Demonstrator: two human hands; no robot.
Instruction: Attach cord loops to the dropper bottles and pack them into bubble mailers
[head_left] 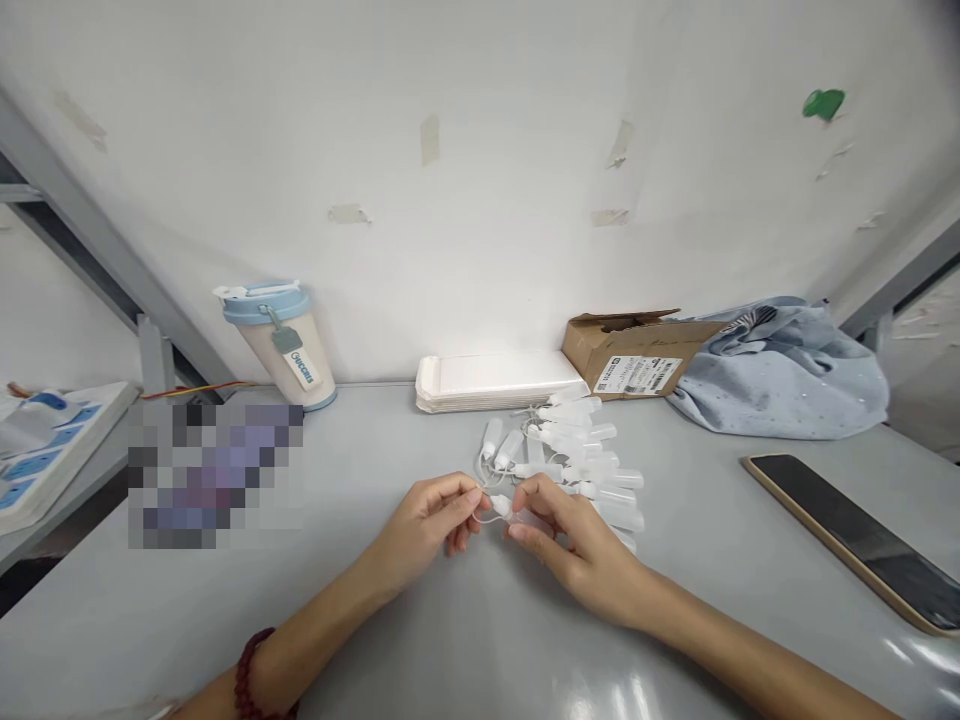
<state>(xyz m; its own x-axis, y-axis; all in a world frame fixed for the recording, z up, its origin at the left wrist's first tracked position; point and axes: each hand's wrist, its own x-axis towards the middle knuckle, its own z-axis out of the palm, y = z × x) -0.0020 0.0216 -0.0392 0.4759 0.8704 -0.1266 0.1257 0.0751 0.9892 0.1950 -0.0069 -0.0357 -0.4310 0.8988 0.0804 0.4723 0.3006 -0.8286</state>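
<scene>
Left hand (446,510): fingers pinch thin white cord (489,520). Right hand (566,540): fingers grip small translucent plastic tube (533,522), likely steadying it over grey tabletop (375,460). Similar tubes (619,495) heaped beside, probably for easy reach.

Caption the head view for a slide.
Left hand pinching a cord, right hand holding a capped tube, more tubes beyond on the gray table.

head view | head-worn | faces forward and down | close over gray table (420,640) | pale wall (510,100) beyond
</scene>
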